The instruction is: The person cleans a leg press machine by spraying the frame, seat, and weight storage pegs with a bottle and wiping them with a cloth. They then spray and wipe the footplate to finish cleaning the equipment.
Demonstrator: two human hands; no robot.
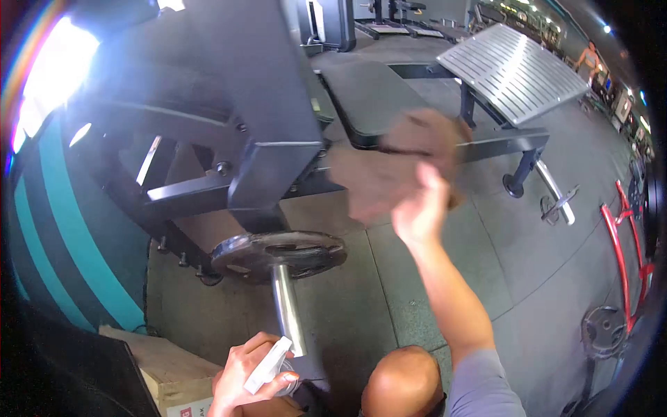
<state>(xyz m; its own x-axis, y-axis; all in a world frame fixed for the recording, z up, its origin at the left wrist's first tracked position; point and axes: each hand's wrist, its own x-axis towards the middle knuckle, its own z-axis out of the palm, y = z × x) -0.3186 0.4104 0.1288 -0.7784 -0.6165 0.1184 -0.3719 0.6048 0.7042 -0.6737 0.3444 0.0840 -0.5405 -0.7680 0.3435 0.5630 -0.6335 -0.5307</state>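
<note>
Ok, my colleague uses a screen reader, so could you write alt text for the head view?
A person's right hand holds a blurred brown cloth near a gym machine's black pad. The left hand holds a white-topped object, possibly a spray bottle, near a metal bar carrying a dark weight plate.

Gym: plate-loaded machine (267, 104) with ribbed metal footplate (514, 73), black pad (379, 97), weight plate (281, 254) on steel sleeve (287, 306); red frame (613, 250), second weight plate (603, 332) near it; dark tiled floor (340, 299); teal-striped wall (83, 236); more exercise machines (330, 24) at back.
</note>
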